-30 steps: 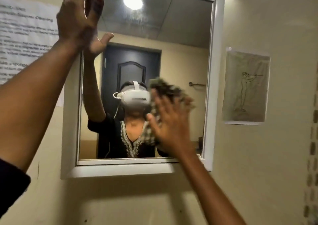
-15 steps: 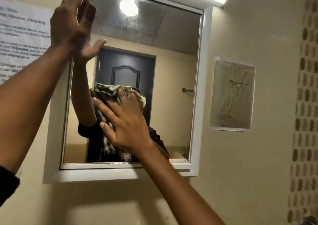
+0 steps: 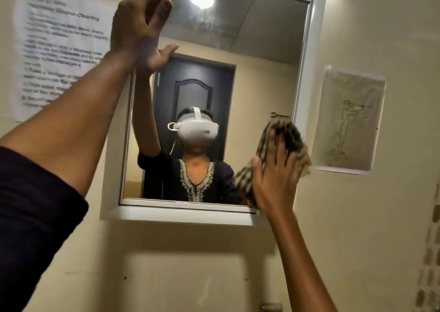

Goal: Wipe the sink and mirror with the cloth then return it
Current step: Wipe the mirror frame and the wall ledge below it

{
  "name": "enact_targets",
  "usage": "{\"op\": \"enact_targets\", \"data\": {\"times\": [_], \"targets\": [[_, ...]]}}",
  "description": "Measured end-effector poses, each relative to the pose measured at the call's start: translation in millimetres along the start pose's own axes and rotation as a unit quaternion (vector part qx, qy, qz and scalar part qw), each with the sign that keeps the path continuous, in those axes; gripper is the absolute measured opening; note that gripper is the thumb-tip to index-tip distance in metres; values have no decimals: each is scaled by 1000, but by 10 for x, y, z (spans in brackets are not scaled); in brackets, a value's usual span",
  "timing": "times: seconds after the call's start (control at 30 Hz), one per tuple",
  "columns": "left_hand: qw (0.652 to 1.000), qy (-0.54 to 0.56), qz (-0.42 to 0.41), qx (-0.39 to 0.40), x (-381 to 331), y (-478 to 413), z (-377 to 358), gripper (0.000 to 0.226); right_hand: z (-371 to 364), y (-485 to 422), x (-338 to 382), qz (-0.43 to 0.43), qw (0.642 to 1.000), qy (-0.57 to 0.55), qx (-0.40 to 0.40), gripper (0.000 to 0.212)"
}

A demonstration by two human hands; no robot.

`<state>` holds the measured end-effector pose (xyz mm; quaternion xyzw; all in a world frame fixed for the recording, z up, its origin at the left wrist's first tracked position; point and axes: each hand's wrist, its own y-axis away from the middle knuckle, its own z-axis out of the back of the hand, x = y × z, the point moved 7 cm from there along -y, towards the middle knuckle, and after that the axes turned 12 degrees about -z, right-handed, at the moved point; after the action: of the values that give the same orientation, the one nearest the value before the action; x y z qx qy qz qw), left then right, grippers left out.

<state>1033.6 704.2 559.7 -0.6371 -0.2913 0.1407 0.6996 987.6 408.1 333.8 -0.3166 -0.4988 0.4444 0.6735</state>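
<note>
The white-framed mirror [image 3: 257,73] hangs on the beige wall straight ahead. My right hand [image 3: 273,180] presses a checked green-and-cream cloth [image 3: 288,135] flat against the mirror's lower right corner, fingers spread over it; the cloth overlaps the right frame. My left hand [image 3: 138,23] rests flat with fingers together on the mirror's upper left edge and holds nothing. The sink is out of view.
A printed instruction sheet [image 3: 59,49] is taped to the wall left of the mirror. A paper with a line drawing of a figure [image 3: 350,118] hangs to the right. A metal fitting [image 3: 271,307] shows at the bottom edge. The mirror reflects a dark door.
My right hand has swept the cloth from the middle of the mirror to its lower right corner. My left hand has stayed on the upper left edge.
</note>
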Motion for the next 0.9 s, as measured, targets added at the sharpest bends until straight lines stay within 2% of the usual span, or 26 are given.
{"op": "enact_targets", "data": {"times": [0.1, 0.17, 0.23, 0.3, 0.4, 0.53, 0.67, 0.77, 0.9], "targets": [[997, 57, 18, -41, -54, 134, -4, 62, -160, 545, -120, 11, 999, -19, 45, 61], [991, 108, 30, -74, -168, 379, -31, 62, -180, 711, 73, 46, 996, -46, 62, 61], [984, 147, 41, -95, -315, 638, -58, 68, -226, 895, 498, 132, 986, -54, 87, 60], [982, 142, 73, -101, -335, 847, -33, 65, -377, 1172, 1038, 228, 964, -59, 127, 59], [984, 106, 127, -62, -130, 1058, 28, 66, -671, 1467, 1808, 297, 945, -37, 135, 55], [987, 104, 119, 19, -10, 1192, 12, 87, -886, 1702, 2426, 367, 922, -13, 126, 54], [992, 47, 101, 53, -134, 1302, 9, 84, -930, 1756, 2305, 412, 909, 21, 62, 51], [993, 30, 98, 61, -246, 1441, 2, 83, -935, 1805, 2085, 464, 885, 26, -25, 40], [994, 17, 90, 52, -267, 1561, -10, 78, -825, 1719, 1598, 514, 852, 84, -49, 44]]}}
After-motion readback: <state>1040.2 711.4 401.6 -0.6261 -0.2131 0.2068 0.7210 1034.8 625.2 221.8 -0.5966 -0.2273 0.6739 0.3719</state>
